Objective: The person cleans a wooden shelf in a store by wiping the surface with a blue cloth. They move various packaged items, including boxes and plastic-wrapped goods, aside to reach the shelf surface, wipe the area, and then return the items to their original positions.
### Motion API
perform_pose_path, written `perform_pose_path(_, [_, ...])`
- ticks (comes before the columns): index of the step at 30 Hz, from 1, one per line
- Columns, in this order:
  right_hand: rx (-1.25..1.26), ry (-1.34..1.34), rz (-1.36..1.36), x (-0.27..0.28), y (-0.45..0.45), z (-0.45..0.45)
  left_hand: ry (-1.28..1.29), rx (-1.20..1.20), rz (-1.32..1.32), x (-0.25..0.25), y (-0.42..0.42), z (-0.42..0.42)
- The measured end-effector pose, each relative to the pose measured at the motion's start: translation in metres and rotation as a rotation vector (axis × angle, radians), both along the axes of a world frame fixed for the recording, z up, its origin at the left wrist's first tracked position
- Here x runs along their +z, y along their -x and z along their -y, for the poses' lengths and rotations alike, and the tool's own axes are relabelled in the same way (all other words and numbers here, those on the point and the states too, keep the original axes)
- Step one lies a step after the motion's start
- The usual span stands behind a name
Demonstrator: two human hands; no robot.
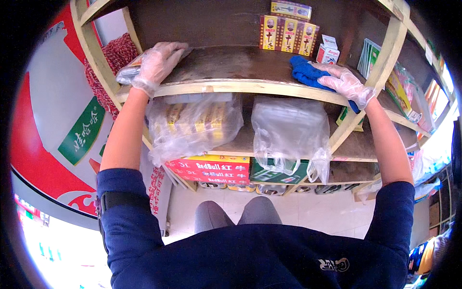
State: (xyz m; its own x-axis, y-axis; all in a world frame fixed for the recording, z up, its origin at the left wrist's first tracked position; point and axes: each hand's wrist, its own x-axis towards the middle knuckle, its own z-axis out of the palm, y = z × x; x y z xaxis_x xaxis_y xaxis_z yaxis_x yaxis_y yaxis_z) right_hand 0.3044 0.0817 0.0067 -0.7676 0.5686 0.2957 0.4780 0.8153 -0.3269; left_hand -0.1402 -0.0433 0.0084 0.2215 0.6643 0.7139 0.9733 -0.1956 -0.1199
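Both my hands wear clear plastic gloves. On the wooden shelf (231,65), my right hand (339,81) holds a blue cloth (306,72) down near the front edge, just in front of a small white and red box (327,52). My left hand (160,65) is at the shelf's left end, its fingers stretched out and slightly blurred. Beside its wrist lies a plastic-wrapped packet (128,74); whether they touch is unclear. Several yellow and maroon boxes (288,34) stand at the back of the shelf, one lying on top of the others.
Wooden uprights (389,54) frame the shelf. Below are yellow packs in a clear bag (196,124), another plastic bag (290,126), Red Bull cartons (213,171) and a green carton (279,173). A red knitted item (115,57) hangs at the left; packets (400,90) fill the right bay.
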Motion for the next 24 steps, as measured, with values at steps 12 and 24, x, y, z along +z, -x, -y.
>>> perform_pose_path(12, [-0.119, -0.194, 0.301, 0.006, 0.201, -0.026, -0.298, 0.034, -0.056, -0.027, 0.038, 0.01])
perform_pose_path(24, [-0.104, -0.306, 0.439, 0.004, 0.3, -0.058, -0.366, 0.079, -0.101, -0.031, 0.036, 0.002])
